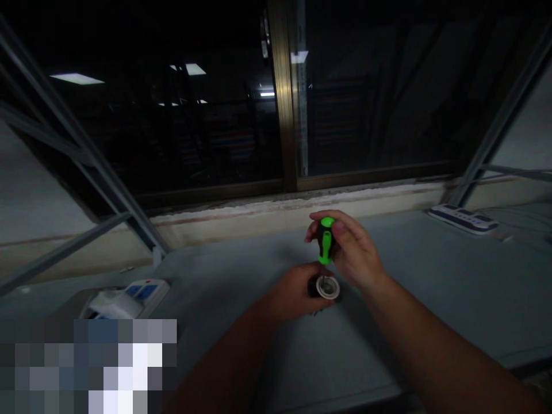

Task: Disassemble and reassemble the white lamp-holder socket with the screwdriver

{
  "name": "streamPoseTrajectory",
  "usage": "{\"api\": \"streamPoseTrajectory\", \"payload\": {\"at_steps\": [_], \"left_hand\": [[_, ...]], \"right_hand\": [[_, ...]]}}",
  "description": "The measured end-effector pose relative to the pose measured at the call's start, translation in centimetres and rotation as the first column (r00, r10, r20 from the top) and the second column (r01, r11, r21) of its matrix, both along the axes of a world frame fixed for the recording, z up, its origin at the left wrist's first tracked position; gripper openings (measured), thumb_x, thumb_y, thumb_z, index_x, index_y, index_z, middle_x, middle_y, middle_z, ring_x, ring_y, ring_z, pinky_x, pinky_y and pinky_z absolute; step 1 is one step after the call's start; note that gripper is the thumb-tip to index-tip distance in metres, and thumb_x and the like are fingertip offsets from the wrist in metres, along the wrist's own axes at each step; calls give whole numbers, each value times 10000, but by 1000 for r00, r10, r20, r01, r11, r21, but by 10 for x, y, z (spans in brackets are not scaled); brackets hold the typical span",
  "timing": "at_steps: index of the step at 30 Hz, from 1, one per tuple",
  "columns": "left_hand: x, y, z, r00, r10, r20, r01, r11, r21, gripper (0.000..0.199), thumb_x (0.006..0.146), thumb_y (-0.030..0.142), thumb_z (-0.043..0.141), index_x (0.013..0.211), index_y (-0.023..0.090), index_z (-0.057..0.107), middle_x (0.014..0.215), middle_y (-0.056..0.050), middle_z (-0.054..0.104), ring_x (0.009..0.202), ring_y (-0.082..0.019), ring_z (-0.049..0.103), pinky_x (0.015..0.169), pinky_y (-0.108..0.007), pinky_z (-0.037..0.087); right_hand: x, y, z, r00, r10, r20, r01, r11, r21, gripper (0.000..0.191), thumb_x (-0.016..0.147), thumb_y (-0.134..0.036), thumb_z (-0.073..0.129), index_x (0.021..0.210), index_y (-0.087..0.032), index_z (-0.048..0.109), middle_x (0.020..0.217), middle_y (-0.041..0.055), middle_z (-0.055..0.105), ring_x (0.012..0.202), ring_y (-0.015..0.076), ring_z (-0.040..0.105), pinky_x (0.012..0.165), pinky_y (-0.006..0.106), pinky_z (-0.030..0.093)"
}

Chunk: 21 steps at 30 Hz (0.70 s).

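Observation:
In the head view my right hand [356, 247] is closed round a short screwdriver [326, 238] with a green and black handle. Its shaft points down into a small round fitting [328, 287] with a pale rim and a dark body. My left hand [297, 290] wraps round that fitting from the left and keeps its open end facing up. Whether the screwdriver's tip touches anything inside is too dark to tell. Some tiny items [317, 313] lie on the table just below my left hand, too small to name.
The grey-blue table [414, 276] runs up to a low sill under dark windows [207, 126]. A power strip [463, 219] with cables lies at the back right. Another power strip [149, 293] with a white plug sits at the left. Metal frame posts rise on both sides.

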<state>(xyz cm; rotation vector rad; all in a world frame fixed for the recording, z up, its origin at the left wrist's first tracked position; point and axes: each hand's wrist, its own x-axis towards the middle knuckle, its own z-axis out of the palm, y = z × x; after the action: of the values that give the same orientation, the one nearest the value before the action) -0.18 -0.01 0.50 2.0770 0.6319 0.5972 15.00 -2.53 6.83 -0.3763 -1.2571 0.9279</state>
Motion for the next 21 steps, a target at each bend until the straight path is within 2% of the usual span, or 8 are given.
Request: {"api": "streamPoseTrajectory", "payload": {"at_steps": [3, 6, 8, 10, 13, 16, 18, 21], "left_hand": [[1, 0, 1, 1000, -22, 3, 22, 1000, -19, 313, 787, 297, 784, 1007, 149, 618, 929, -59, 703, 838, -185, 665, 718, -276, 507], [1, 0, 1, 1000, -27, -3, 27, 1000, -13, 315, 791, 296, 777, 1020, 154, 614, 929, -47, 705, 827, -178, 660, 715, -271, 500], [0, 0, 1, 1000, -2, -13, 2, 1000, 9, 311, 785, 280, 772, 1026, 160, 617, 924, -36, 704, 816, -178, 657, 700, -268, 490], [0, 0, 0, 1000, 20, -17, -19, 999, 26, 301, 777, 271, 771, 1016, 168, 620, 915, -28, 702, 814, -185, 661, 688, -270, 484], [0, 1, 0, 1000, 12, -8, -12, 999, 31, 298, 774, 288, 780, 998, 176, 618, 913, -31, 702, 820, -191, 665, 690, -276, 489], [1, 1, 0, 1000, -19, -4, 19, 1000, 20, 323, 776, 297, 782, 1017, 168, 609, 925, -42, 701, 817, -182, 662, 707, -280, 498], [1, 1, 1, 1000, -20, -1, 20, 1000, 9, 332, 781, 296, 778, 1030, 163, 603, 925, -43, 699, 811, -179, 659, 706, -279, 499], [0, 1, 2, 1000, -7, -17, 7, 1000, 27, 307, 799, 292, 761, 1033, 164, 609, 924, -40, 696, 818, -185, 655, 707, -282, 496]], "right_hand": [[-1, -2, 2, 995, 88, -49, -90, 995, -45, 348, 1019, -527, 434, 1197, -261, 573, 782, -4, 614, 577, 119, 580, 471, 237, 494], [-4, -1, 0, 985, 135, -106, -131, 990, 46, 249, 962, -539, 558, 1087, -340, 478, 842, -42, 607, 498, 90, 507, 335, 160, 350], [-4, 0, -1, 990, 95, -106, -87, 993, 82, 326, 861, -446, 738, 1005, -330, 469, 936, -50, 591, 550, 81, 542, 337, 148, 375], [-3, 0, -1, 996, 49, -81, -47, 999, 24, 305, 842, -390, 768, 999, -294, 524, 936, -36, 586, 606, 88, 581, 391, 173, 458], [-3, -1, 1, 995, 62, -78, -69, 993, -95, 301, 976, -507, 542, 1058, -225, 606, 787, -6, 606, 579, 110, 583, 455, 228, 511], [-4, -1, 2, 987, 76, -143, -88, 993, -84, 392, 998, -607, 409, 1111, -265, 563, 700, -39, 594, 431, 83, 464, 363, 198, 399], [-4, 0, 1, 979, 93, -182, -96, 995, -7, 317, 945, -618, 535, 1064, -326, 503, 788, -63, 612, 411, 65, 439, 326, 167, 330], [-3, 2, -2, 989, 56, -135, -52, 998, 31, 325, 838, -429, 769, 990, -319, 504, 886, -71, 608, 502, 70, 549, 361, 167, 409]]}}
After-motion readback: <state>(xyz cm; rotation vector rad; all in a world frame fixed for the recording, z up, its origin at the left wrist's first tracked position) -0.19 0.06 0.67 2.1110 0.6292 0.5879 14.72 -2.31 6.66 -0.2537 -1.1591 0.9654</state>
